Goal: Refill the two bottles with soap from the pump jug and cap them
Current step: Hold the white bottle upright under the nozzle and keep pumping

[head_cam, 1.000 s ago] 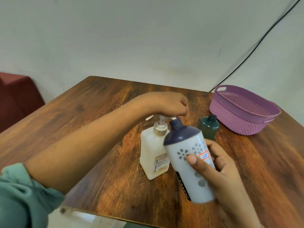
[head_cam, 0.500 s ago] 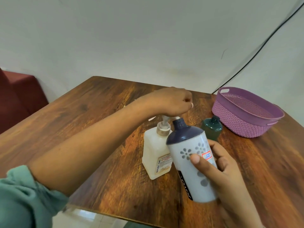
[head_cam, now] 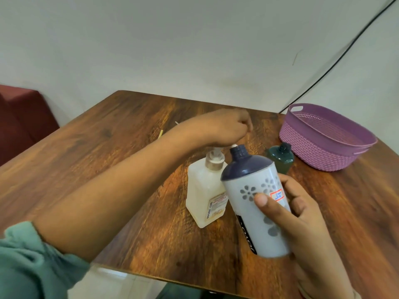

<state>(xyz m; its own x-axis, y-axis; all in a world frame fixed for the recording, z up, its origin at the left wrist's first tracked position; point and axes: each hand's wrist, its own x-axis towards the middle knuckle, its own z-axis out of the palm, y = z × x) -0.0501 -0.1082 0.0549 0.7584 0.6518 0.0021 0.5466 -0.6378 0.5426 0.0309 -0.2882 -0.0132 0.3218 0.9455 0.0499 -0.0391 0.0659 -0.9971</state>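
While right hand [head_cam: 302, 214] grips tilted bottle [head_cam: 244, 206] near table [head_cam: 108, 169] front edge, left hand [head_cam: 226, 128] covers pump jug [head_cam: 205, 190], grip unclear

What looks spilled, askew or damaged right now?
Nothing spilled or damaged shows. Only the white flower-print bottle with a navy top leans, and the right hand holds it that way, open neck at the spout of the translucent pump jug.

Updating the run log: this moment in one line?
left hand over pump jug head | right hand holds white bottle tilted, mouth at nozzle | green bottle on table
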